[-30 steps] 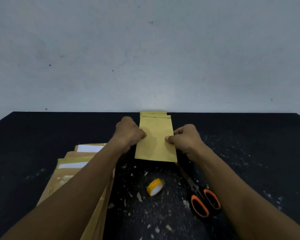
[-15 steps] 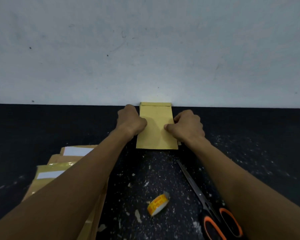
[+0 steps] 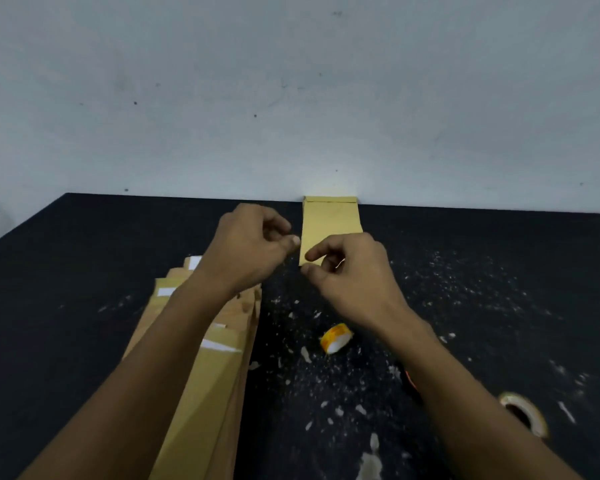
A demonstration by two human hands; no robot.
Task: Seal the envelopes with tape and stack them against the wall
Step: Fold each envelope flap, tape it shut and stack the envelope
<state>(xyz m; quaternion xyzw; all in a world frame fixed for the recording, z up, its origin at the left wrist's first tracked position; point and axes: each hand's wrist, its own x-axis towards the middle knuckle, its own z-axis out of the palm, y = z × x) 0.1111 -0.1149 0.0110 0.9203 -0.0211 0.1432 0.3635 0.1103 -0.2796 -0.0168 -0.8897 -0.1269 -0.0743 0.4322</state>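
A brown envelope [image 3: 329, 220] lies flat on the black table [image 3: 499, 271] with its far end against the white wall [image 3: 291, 98]; another envelope edge shows beneath it. My left hand [image 3: 253, 247] hovers just left of it, fingers loosely curled and holding nothing. My right hand [image 3: 350, 268] covers the envelope's near edge, thumb and forefinger apart with nothing between them. A long pile of brown envelopes [image 3: 201, 358] runs under my left forearm. A small yellow tape roll [image 3: 336, 337] lies between my arms.
A larger clear tape roll [image 3: 523, 412] sits at the lower right. An orange scissors handle [image 3: 409, 379] peeks out from under my right forearm. White paper scraps are scattered over the table's middle and right.
Both hands have let go of the envelope at the wall and pulled back toward me. The camera has tilted, bringing the larger tape roll into view.
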